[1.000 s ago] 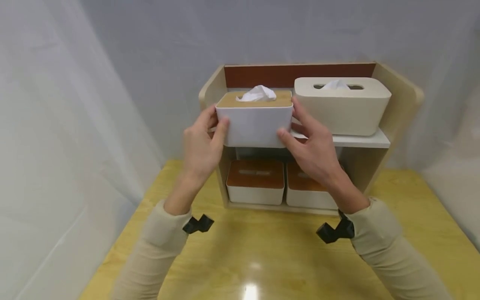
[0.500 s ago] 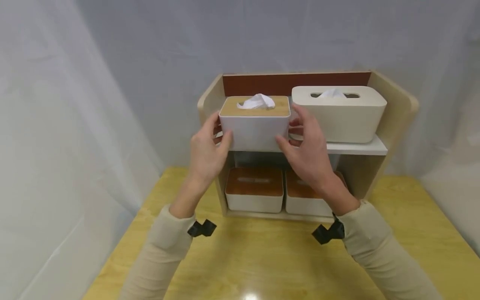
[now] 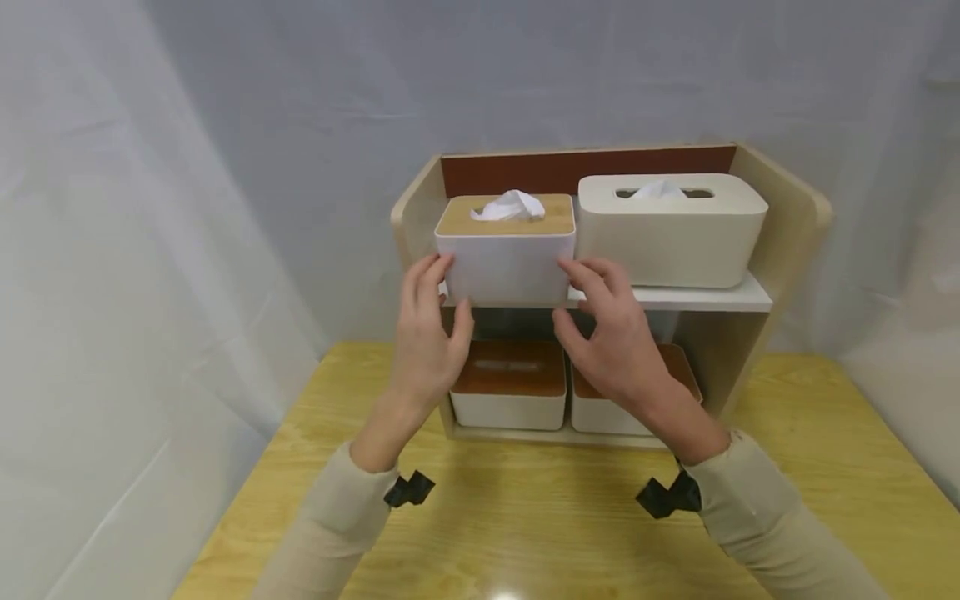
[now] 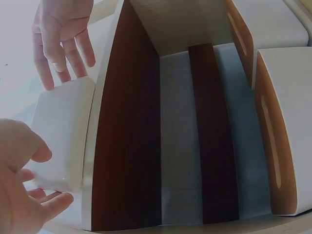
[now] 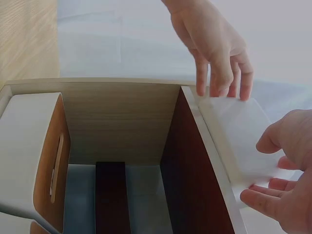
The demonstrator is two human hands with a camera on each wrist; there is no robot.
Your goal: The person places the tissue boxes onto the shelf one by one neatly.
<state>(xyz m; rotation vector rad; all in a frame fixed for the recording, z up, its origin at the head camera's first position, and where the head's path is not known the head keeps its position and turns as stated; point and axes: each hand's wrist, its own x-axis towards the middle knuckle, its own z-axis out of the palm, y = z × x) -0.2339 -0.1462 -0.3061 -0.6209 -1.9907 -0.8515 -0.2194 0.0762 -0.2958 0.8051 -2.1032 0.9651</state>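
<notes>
On the left of the shelf unit's white upper board [image 3: 697, 302] stands a white tissue box [image 3: 504, 271] with a light wood lid and a tissue poking out. My left hand [image 3: 429, 346] has its fingertips at the box's front left edge, thumb apart below. At the front right edge are the fingertips of my right hand [image 3: 611, 342], its thumb also off the box. In both wrist views the box [image 4: 61, 131] lies between the two hands, seen from below. Neither hand grips it. Beside it, a larger cream tissue box [image 3: 671, 246] sits on the same board.
Two white boxes with brown lids, a left one [image 3: 510, 410] and a right one [image 3: 607, 415], fill the lower level. The shelf unit's right side panel [image 3: 783, 217] rises past the cream box. A yellow wooden table [image 3: 525, 525] carries the unit; pale curtains [image 3: 262, 92] hang around.
Both hands held the white tissue box by its sides and set it back and down onto the upper board. Since then their grip has loosened and the hands have slid lower.
</notes>
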